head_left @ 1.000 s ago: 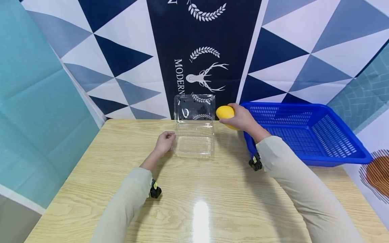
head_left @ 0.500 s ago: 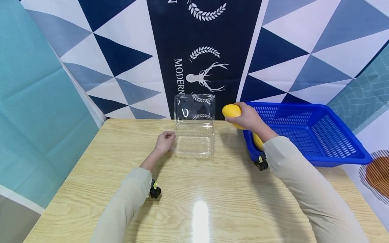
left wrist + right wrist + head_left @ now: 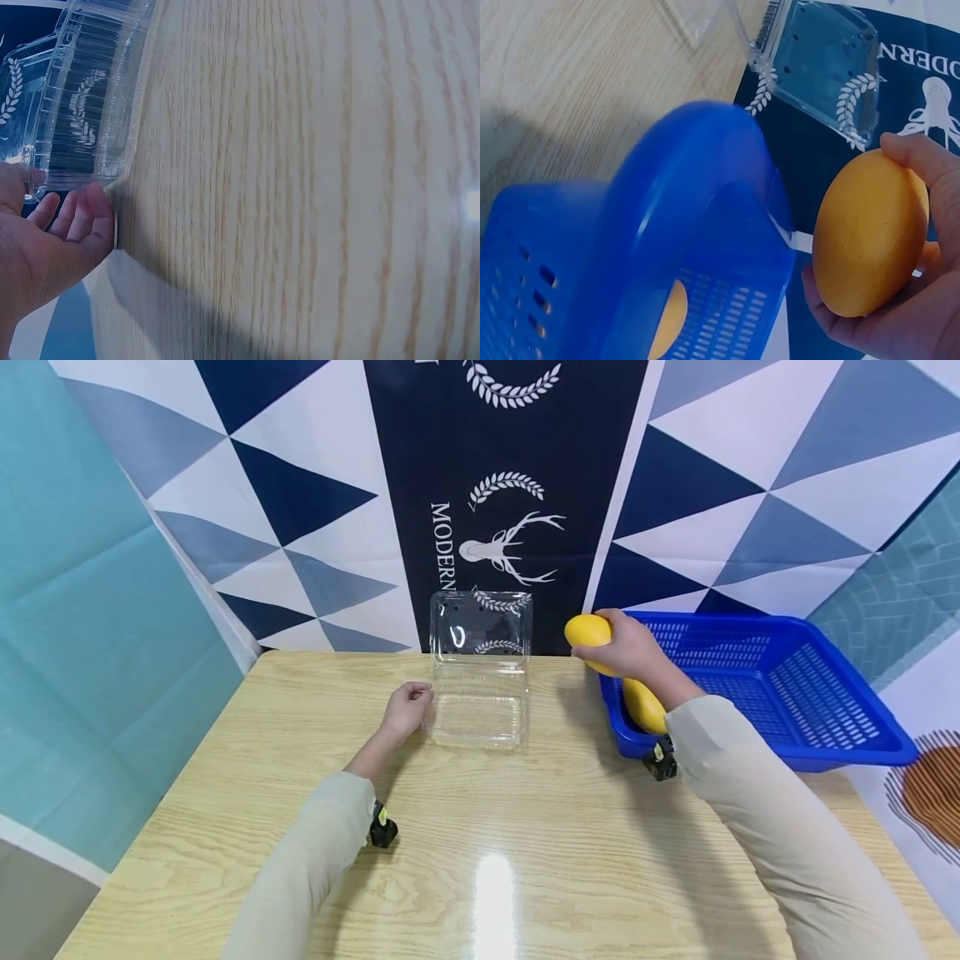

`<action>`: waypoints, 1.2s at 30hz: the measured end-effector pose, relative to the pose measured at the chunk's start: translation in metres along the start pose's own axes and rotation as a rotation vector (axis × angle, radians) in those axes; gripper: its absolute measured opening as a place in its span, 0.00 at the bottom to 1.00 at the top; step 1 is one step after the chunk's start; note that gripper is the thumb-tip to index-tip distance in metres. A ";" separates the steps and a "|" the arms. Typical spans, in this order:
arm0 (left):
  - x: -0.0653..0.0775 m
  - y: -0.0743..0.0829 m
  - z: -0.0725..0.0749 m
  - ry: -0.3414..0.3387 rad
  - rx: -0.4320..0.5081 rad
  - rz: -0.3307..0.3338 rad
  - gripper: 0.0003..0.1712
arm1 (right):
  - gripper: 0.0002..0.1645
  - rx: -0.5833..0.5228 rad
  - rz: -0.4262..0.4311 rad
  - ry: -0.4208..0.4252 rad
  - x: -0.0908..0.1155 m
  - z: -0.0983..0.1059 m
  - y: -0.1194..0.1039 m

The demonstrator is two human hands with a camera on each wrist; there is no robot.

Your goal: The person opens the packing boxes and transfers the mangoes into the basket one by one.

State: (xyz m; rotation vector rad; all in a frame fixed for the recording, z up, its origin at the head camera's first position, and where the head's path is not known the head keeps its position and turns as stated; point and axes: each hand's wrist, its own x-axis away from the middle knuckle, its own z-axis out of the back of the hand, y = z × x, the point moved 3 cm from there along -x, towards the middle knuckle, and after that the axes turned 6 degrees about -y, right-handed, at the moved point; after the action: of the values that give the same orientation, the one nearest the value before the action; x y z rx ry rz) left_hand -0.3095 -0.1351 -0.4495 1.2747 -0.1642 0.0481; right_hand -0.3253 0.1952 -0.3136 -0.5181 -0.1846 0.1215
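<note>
My right hand [image 3: 628, 647] grips a yellow mango [image 3: 870, 232], held above the left rim of a blue plastic basket [image 3: 832, 752]. A second mango [image 3: 643, 706] lies inside that basket at its left end, partly covered by my right forearm in the head view. On the table, a clear plastic clamshell box [image 3: 478, 720] stands with its lid [image 3: 480, 631] raised toward the back wall. My left hand [image 3: 407, 710] holds the left edge of this box, fingers curled with their tips right at the rim, as the left wrist view also shows.
A light wood table [image 3: 442, 843] carries both containers. Directly behind it hangs a patterned cloth [image 3: 315, 510] in blue, white and navy. A teal cloth [image 3: 97, 610] hangs on the left. Black wrist cameras sit under both sleeves.
My right hand has moved to the right with the mango, away from the clamshell box to over the basket's rim. The second mango has come into view. My left hand has stayed put.
</note>
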 end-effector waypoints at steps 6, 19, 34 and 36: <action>-0.001 -0.001 0.000 0.002 -0.001 -0.003 0.21 | 0.52 0.002 -0.005 0.012 0.001 0.004 0.007; -0.002 -0.002 -0.001 0.012 -0.011 -0.009 0.21 | 0.53 -0.012 -0.035 0.017 0.009 0.011 0.018; 0.002 0.000 0.000 0.013 -0.003 -0.009 0.21 | 0.55 -0.016 -0.045 0.028 0.015 0.018 0.036; 0.002 -0.001 0.001 0.016 -0.005 -0.008 0.21 | 0.54 -0.015 -0.049 0.034 0.016 0.018 0.040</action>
State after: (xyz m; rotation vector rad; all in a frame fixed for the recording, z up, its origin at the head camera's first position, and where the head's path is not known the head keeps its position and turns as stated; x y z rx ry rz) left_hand -0.3077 -0.1362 -0.4495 1.2692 -0.1451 0.0515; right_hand -0.3162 0.2414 -0.3160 -0.5298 -0.1654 0.0633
